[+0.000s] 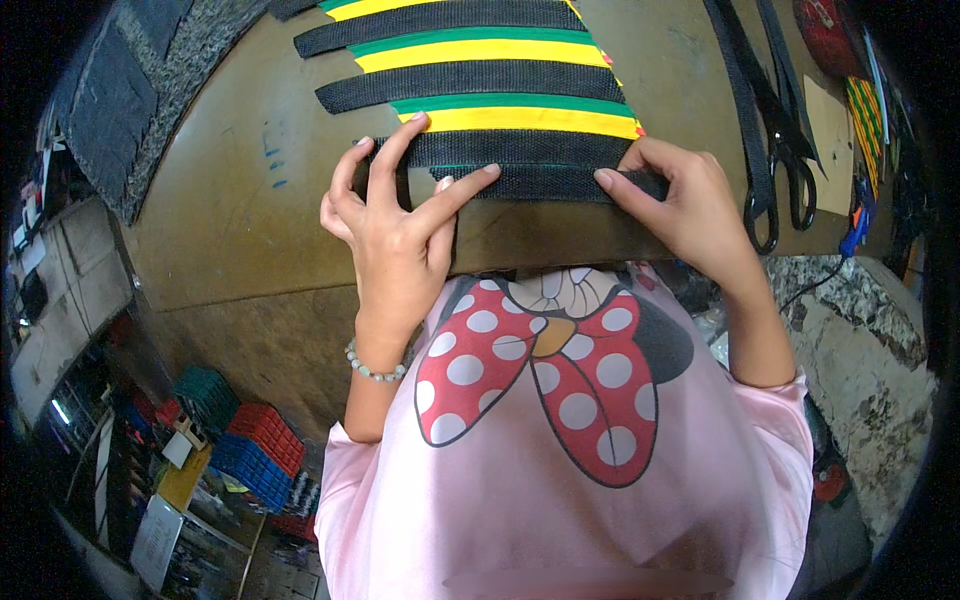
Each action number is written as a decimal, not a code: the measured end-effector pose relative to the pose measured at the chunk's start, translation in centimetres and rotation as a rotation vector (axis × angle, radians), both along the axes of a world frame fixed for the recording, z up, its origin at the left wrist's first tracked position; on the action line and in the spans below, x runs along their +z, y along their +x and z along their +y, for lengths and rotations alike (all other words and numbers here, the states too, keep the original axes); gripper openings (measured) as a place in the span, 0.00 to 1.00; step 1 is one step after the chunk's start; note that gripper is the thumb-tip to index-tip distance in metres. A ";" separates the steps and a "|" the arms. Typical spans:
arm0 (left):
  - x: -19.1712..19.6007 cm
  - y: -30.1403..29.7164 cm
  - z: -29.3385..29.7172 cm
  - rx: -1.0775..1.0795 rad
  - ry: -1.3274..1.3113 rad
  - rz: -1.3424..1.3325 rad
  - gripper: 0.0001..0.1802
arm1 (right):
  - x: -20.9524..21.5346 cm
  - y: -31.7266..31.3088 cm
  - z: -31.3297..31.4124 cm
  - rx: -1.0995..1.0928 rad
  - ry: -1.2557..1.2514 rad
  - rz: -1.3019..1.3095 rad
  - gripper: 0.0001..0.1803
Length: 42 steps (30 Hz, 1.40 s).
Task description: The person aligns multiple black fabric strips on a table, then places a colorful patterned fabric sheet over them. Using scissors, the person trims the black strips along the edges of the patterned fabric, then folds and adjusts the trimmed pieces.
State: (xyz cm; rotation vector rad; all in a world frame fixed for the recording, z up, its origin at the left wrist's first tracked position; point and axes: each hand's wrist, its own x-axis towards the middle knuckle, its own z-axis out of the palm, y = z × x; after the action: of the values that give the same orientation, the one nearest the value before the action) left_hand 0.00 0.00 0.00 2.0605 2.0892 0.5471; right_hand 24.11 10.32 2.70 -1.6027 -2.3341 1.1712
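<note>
A stack of staggered strips lies on the brown worktable: black fuzzy strips alternating with yellow and green bands. My left hand presses spread fingers on the left end of the nearest black strip. My right hand pinches that same strip's right end between thumb and fingers. I wear a bead bracelet on the left wrist and a pink shirt with a red dotted bow print.
Black scissors and long black webbing straps lie right of the strips. A red object and striped pieces sit at the far right. Grey felt sheets lie on the left. Coloured crates stand below on the floor.
</note>
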 end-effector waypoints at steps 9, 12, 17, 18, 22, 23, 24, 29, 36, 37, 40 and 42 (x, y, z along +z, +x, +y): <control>1.2 1.7 0.2 0.017 0.004 0.044 0.18 | -0.3 0.2 -0.2 -0.003 0.045 -0.005 0.18; 0.9 2.5 0.8 -0.130 0.053 0.041 0.23 | -0.9 0.2 -0.2 0.036 0.130 0.042 0.17; 0.2 4.1 1.2 -0.423 -0.165 -0.107 0.33 | -1.0 0.4 -0.5 0.000 0.103 0.036 0.19; 0.1 4.1 1.3 -0.421 -0.194 -0.071 0.34 | -0.8 0.7 -0.6 -0.013 0.129 0.007 0.20; 0.0 4.2 1.2 -0.410 -0.202 -0.034 0.35 | 0.0 1.7 -0.7 -0.056 0.111 -0.028 0.20; 0.0 4.2 1.1 -0.408 -0.203 -0.023 0.35 | -0.1 1.9 -0.7 -0.066 0.075 -0.009 0.20; 0.0 4.3 1.1 -0.408 -0.204 -0.012 0.35 | -0.3 1.9 -0.7 -0.061 0.083 -0.002 0.20; 0.3 4.4 1.2 -0.400 -0.191 0.008 0.35 | -0.7 2.2 -0.8 -0.039 0.115 -0.014 0.20; 0.0 4.3 1.1 -0.403 -0.179 0.014 0.35 | -0.8 2.2 -0.9 -0.041 0.139 -0.012 0.19; 0.0 4.3 1.1 -0.405 -0.177 0.012 0.35 | -0.8 2.2 -0.9 -0.040 0.151 -0.012 0.19; 0.1 4.5 1.2 -0.401 -0.168 0.009 0.36 | -0.9 2.1 -1.1 -0.051 0.145 -0.017 0.19; 0.3 4.9 1.2 -0.374 -0.187 0.027 0.36 | -0.9 2.0 -1.3 -0.058 0.160 -0.009 0.19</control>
State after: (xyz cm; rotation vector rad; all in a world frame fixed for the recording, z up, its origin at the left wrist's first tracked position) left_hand 4.94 1.18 0.25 2.2728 1.6321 0.2569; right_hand 26.10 9.05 1.77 -1.6110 -2.3043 0.9411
